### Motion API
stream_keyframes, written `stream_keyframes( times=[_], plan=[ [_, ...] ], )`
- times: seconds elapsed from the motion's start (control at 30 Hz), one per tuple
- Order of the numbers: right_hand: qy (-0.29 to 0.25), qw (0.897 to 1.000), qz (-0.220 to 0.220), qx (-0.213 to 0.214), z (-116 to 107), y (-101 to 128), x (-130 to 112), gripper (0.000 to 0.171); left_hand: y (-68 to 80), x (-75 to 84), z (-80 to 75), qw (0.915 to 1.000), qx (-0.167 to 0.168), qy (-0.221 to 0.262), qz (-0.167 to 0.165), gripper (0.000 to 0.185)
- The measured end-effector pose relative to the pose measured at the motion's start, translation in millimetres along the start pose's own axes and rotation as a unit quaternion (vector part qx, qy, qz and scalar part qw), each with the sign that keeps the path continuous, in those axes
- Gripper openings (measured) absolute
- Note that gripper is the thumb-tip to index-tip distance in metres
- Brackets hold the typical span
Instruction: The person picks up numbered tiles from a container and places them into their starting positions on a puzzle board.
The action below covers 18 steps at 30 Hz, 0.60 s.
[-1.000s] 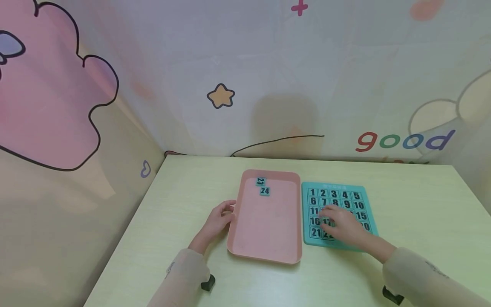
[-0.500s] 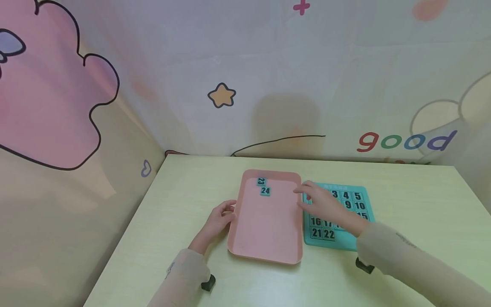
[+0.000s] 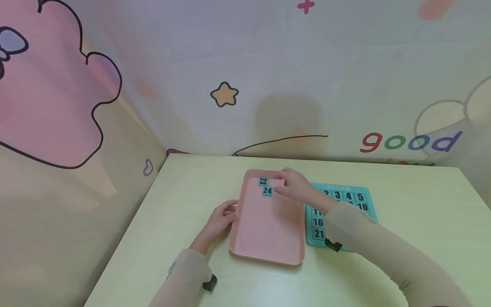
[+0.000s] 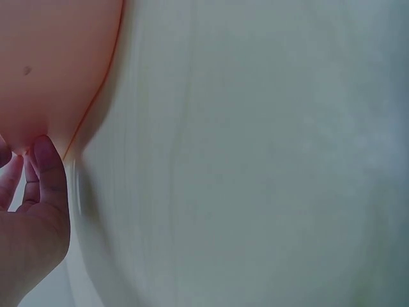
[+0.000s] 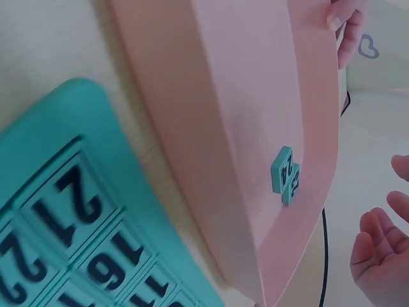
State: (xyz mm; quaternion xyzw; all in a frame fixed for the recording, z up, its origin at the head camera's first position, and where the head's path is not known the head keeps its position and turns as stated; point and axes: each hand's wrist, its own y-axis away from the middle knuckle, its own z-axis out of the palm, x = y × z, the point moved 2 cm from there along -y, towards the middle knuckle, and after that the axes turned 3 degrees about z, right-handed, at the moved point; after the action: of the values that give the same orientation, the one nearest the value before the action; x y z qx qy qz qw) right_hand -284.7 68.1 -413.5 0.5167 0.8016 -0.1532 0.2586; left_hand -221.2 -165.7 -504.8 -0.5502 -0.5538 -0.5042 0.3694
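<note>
Left hand: my left hand [image 3: 218,219] rests fingertips against the pink tray [image 3: 264,232] at its 9 o'clock rim, gripping nothing.
Right hand: my right hand [image 3: 297,187] hovers over the tray's 1 o'clock corner; whether it holds anything, I cannot tell.
Tiles: tile 23 [image 3: 263,181] and tile 24 [image 3: 267,191] touch, at the tray's 12 o'clock end.
Board: the teal number board [image 3: 354,200] lies just beside the tray at 3 o'clock.

The right hand [image 3: 297,187] has left the number board [image 3: 358,200] for the pink tray [image 3: 264,230], possibly carrying a tile.
</note>
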Motion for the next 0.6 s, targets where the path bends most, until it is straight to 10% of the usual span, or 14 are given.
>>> stream_keyframes(
  times=[0.3, 0.6],
  plan=[
    [-0.063, 0.993, 0.067, -0.076, 17.0, -25.8, 4.0, 0.049, 16.3, 26.1, 1.1, 0.9999, -0.010, 0.003, 0.006, 0.042],
    [-0.132, 0.981, 0.094, -0.106, 26.9, -37.1, 15.9, 0.047, 1.2, -0.2, -0.7, 0.9999, 0.004, -0.005, 0.013, 0.042]
  ],
)
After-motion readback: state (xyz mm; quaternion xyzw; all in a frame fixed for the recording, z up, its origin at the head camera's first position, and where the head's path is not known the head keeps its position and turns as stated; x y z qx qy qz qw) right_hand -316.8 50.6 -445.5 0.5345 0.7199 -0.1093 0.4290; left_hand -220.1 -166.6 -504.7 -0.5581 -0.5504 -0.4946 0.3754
